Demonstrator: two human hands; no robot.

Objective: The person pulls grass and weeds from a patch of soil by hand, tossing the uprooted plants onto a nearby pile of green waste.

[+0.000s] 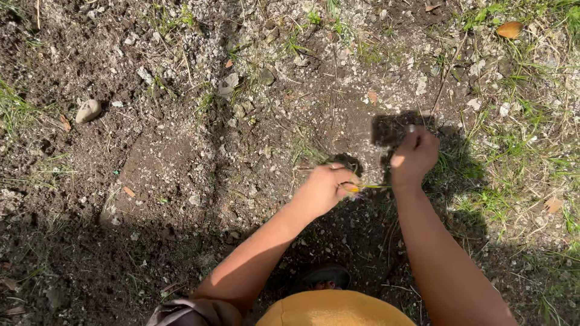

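Left hand [326,187] is pinching a thin yellow-green plant stem [368,187]; right hand [414,154] is gripping its other end (limp, fragile-looking, best held low) over loose dark soil [181,163].

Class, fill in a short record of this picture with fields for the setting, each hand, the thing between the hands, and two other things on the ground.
Setting: bare stony soil in sun, grass at the right edge
Left hand: closed around one end of a thin yellow-green stem
Right hand: fist closed, gripping a dark clump of soil
Between hands: thin yellow-green stem
Also there: pale stone at left; orange leaf at top right
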